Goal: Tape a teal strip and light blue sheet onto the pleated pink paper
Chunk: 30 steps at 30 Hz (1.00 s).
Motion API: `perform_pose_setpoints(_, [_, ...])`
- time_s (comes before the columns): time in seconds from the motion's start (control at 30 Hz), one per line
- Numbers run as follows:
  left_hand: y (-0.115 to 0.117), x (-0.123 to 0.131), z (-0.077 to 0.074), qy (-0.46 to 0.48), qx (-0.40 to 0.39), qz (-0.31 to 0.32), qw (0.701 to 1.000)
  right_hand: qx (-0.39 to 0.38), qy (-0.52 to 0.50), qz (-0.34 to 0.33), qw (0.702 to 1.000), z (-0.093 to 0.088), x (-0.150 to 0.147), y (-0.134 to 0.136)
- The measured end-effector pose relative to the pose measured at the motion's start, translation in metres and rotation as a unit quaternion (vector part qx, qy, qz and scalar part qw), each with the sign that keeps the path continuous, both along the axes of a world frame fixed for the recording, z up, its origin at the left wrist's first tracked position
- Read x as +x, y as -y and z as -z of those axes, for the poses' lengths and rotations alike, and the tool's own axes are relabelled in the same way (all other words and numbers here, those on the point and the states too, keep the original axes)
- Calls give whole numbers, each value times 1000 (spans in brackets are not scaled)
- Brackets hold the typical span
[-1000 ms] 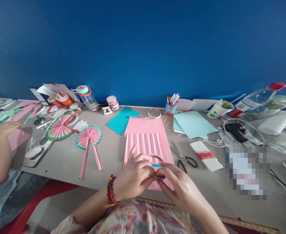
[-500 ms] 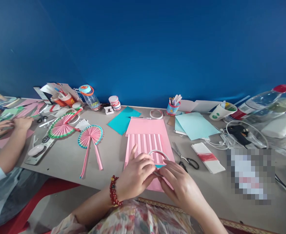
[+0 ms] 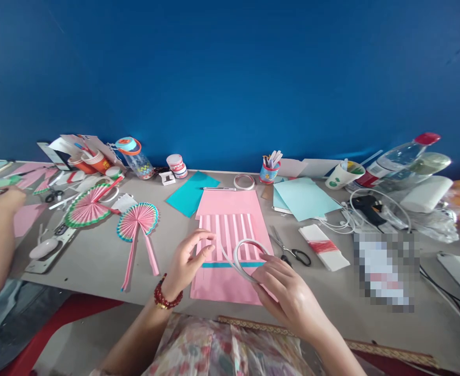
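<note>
My right hand [image 3: 288,292] grips a roll of white tape [image 3: 236,256] at its right side, above a pink sheet of paper [image 3: 226,290]. A narrow strip of the tape stands away from the roll toward my left hand [image 3: 186,261]. The left thumb and fingers are curved and apart, close to the strip's loose end; whether they touch it I cannot make out. Under the hands lies pleated pink paper [image 3: 210,235] with a blue band [image 3: 222,265] along its near edge. Scissors [image 3: 288,250] lie to the right of the paper.
Two folded pink paper fans [image 3: 138,222] lie on the left, near a co-worker's hand [image 3: 6,201]. At the back stand a water bottle [image 3: 136,159] and a pen cup [image 3: 269,169]. Light blue sheets [image 3: 308,198], a white packet [image 3: 324,248] and a glue gun [image 3: 371,209] are on the right.
My left hand has moved left, away from the right hand, and its fingers have parted. The tape roll is now lifted in the right hand, with a strip standing off it. The view has shifted slightly.
</note>
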<state>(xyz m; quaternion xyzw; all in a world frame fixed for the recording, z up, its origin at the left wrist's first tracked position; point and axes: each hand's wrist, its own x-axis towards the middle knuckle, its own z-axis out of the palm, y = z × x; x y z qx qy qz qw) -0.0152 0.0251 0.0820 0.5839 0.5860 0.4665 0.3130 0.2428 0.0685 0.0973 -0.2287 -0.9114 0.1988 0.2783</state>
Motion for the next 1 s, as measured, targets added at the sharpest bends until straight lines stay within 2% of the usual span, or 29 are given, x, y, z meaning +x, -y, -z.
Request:
perform_pose_setpoints(0.17, [-8, -1, 4, 54, -24, 35, 998, -3, 5, -4, 1000, 0, 1, 2])
perform_pose_setpoints(0.5, [-8, 0, 1, 13, 12, 43, 999, 16, 2, 15, 1000, -4, 1, 1])
perform_pose_setpoints(0.67, [-5, 1, -3, -26, 47, 19, 998, 34, 15, 38, 999, -3, 2, -2])
perform_pose_setpoints(1.0, [-2, 2, -1, -43, 37, -38, 998, 62, 36, 121, 990, 1, -5, -16])
